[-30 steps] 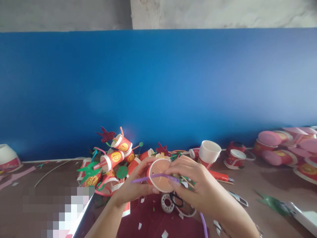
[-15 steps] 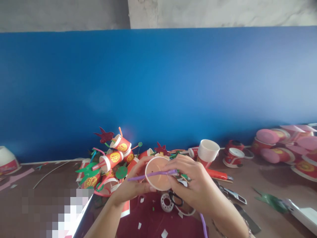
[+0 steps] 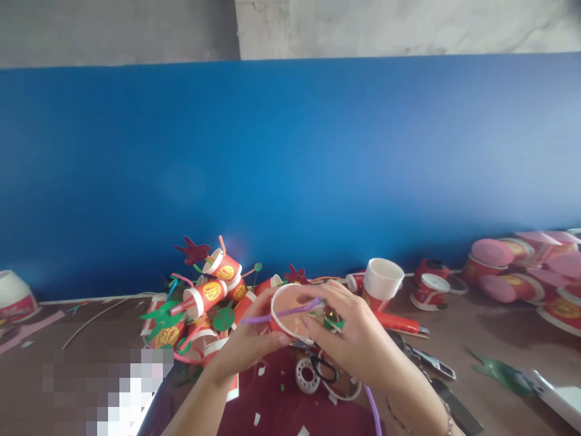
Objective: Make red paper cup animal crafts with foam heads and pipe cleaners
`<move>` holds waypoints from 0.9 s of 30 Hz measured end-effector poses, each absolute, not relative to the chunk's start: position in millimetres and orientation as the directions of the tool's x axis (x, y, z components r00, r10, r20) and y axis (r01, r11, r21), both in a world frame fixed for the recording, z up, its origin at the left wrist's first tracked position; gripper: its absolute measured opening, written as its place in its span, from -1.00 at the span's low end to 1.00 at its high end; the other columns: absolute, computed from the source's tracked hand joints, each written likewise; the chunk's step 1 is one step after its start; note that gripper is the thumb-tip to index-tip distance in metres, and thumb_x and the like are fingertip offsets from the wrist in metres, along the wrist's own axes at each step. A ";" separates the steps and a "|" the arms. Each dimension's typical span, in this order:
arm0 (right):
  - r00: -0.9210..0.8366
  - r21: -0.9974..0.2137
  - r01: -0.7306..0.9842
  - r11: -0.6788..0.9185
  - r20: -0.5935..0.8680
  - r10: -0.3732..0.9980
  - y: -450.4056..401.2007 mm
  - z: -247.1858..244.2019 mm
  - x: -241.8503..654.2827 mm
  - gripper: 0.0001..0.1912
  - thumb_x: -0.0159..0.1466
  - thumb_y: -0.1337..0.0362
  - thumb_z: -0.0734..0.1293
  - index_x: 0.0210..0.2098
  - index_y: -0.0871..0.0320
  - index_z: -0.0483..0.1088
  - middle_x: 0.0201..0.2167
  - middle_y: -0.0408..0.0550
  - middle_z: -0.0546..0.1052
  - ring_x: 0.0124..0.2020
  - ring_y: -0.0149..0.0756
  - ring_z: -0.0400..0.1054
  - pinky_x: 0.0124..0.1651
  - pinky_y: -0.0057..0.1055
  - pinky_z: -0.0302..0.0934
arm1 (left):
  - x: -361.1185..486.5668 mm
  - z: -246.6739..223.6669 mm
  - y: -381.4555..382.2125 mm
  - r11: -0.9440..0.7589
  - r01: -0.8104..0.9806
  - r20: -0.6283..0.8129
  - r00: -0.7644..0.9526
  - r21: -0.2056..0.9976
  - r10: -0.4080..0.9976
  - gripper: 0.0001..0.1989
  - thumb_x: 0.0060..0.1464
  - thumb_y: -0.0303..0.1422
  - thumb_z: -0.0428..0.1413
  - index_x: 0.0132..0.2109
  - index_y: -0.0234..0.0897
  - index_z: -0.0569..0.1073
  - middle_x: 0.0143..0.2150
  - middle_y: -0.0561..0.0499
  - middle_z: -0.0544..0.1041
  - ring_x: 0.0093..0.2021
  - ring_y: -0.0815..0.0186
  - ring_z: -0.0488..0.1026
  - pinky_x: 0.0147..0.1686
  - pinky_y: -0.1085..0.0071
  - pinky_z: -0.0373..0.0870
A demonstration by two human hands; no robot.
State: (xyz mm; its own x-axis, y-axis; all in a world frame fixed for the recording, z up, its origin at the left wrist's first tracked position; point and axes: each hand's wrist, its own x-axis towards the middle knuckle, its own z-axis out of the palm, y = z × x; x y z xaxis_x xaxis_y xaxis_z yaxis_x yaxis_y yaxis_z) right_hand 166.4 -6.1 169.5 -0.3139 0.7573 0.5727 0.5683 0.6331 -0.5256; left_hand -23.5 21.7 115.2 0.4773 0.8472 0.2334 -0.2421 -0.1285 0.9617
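My left hand (image 3: 254, 342) is closed around the side of a red paper cup (image 3: 288, 295), its round mouth turned up towards me. A purple drinking straw (image 3: 295, 310) lies across the cup's opening, its bent end in the fingers of my right hand (image 3: 347, 324). That hand is also against the cup's right rim. Below it lie scissors with a black handle (image 3: 325, 368) and a white ring-shaped spool (image 3: 307, 375). Another purple straw (image 3: 373, 409) lies by my right forearm.
A heap of decorated red cups (image 3: 213, 292) with straws and green cutouts sits left. Right are stacked white cups (image 3: 384, 275), a red-handled cutter (image 3: 398, 323), a green-jawed tool (image 3: 503, 369) and cups with pink discs (image 3: 494, 253). A blue panel (image 3: 290, 169) stands behind.
The cup's mouth has tipped so that it looks narrower and more of its red outer side shows. Both hands stay on the cup and straw.
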 end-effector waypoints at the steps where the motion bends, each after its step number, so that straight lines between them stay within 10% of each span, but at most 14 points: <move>1: -0.288 -0.558 0.543 0.628 0.579 0.763 -6.0 169.4 167.4 -0.57 0.19 0.41 0.28 0.05 0.03 0.33 -0.18 -0.02 0.46 -0.22 -0.25 0.34 -0.19 -0.24 0.32 | -22.8 113.8 22.6 -0.129 -0.252 0.238 0.472 0.959 0.849 -0.33 -0.08 -0.09 0.26 0.17 -0.17 0.32 0.00 -0.17 0.51 0.04 0.01 0.42 -0.03 0.11 0.39; 7: -0.238 -0.646 0.552 0.527 0.483 0.843 -0.8 162.8 168.5 -0.19 0.03 0.22 0.45 0.23 -0.03 0.12 0.16 0.07 0.28 0.15 0.00 0.17 0.09 0.01 0.20 | -20.3 108.2 24.0 -0.144 -0.272 0.255 0.433 0.951 0.865 -0.38 -0.01 -0.03 0.19 0.16 -0.18 0.34 0.05 -0.17 0.49 0.14 0.00 0.34 0.07 0.08 0.30; 15: -0.146 -0.973 0.099 0.207 0.192 0.971 21.5 157.3 170.1 -0.33 0.12 0.01 0.40 0.11 0.23 0.26 -0.17 0.08 0.55 -0.18 -0.12 0.46 -0.15 -0.22 0.37 | -15.9 105.2 27.0 -0.014 -0.326 0.149 0.394 0.945 0.907 -0.55 0.15 -0.02 0.02 0.04 -0.20 0.42 -0.10 -0.11 0.55 -0.06 0.15 0.48 -0.09 0.19 0.38; 27: -0.126 -0.984 -0.143 0.102 0.121 0.985 28.6 154.6 172.1 -0.17 0.04 -0.01 0.46 0.20 0.20 0.19 -0.16 0.08 0.57 -0.11 -0.07 0.45 -0.11 -0.24 0.36 | -5.6 108.7 25.4 0.199 -0.403 -0.056 0.339 0.893 0.939 -0.66 -0.10 -0.13 0.28 -0.43 -0.36 0.48 -0.54 0.08 0.43 -0.53 0.48 0.27 -0.47 0.52 0.21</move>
